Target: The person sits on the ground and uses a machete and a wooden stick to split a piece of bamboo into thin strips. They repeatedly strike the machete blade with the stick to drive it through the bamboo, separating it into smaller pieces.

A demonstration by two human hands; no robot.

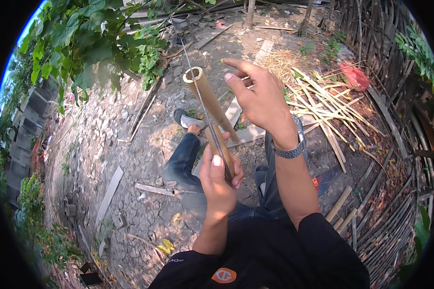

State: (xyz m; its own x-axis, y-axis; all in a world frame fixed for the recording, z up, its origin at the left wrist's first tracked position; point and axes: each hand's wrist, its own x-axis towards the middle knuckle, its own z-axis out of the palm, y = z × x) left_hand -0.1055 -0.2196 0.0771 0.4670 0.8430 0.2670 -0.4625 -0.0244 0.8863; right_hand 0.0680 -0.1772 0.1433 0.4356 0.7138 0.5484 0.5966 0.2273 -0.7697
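While the left hand (220, 180) grips the lower end of the hollow bamboo tube (211, 108), closed around it together with a thin metal blade (205, 103) laid along its length, the right hand (258, 98) hovers just beside the upper end, fingers loosely spread and holding nothing. For a clean split, keep the blade centred across the tube mouth and the grip firm. Cut bamboo strips (323, 106) lie on the ground beyond.

1 bamboo tube (212, 103), 1 thin metal blade (203, 103), 2 hands: left hand (220, 180), right hand (258, 98). 1 wristwatch (290, 151), 1 sandal (188, 119), 1 pile of split bamboo strips (318, 103), 1 red bag (354, 77).
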